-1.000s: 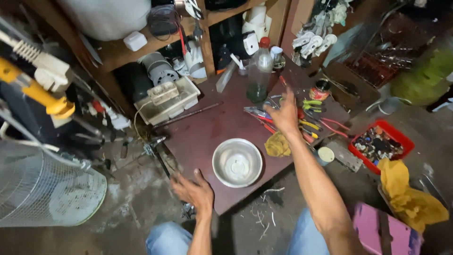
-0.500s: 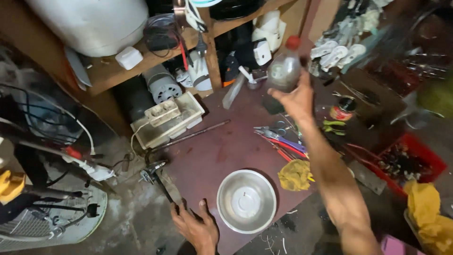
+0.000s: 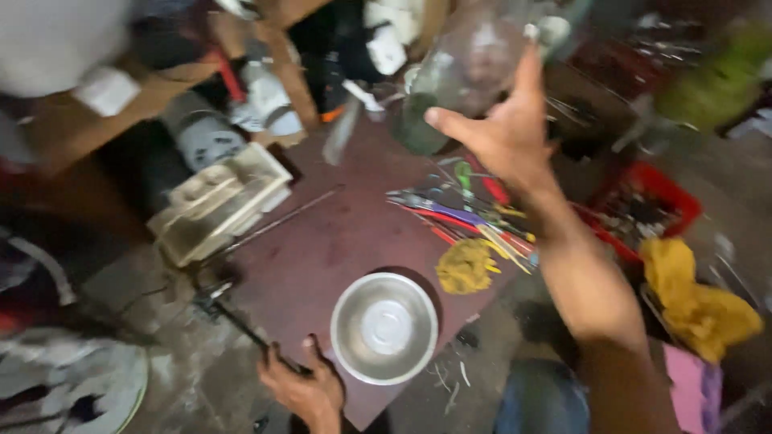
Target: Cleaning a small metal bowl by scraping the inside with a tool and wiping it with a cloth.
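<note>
Lifting a clear plastic bottle (image 3: pixel 470 68) above the far edge of the dark board (image 3: pixel 322 249), the right hand (image 3: pixel 503 133) wraps it loosely; a firmer grasp suits it. The left hand (image 3: pixel 301 386) presses the near edge beside the steel bowl (image 3: pixel 384 327), fingers closed on nothing.

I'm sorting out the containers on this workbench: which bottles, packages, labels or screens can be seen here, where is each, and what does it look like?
Clear plastic bottle: lifted by the right hand above the board's far edge, blurred, dark liquid at the bottom; no label can be made out.
Red tray: right of the board, rectangular, holding small parts.
Cream plastic casing: left of the board, boxy, open compartments.
No screens or signs are visible; the left hand rests beside the steel bowl.
</note>
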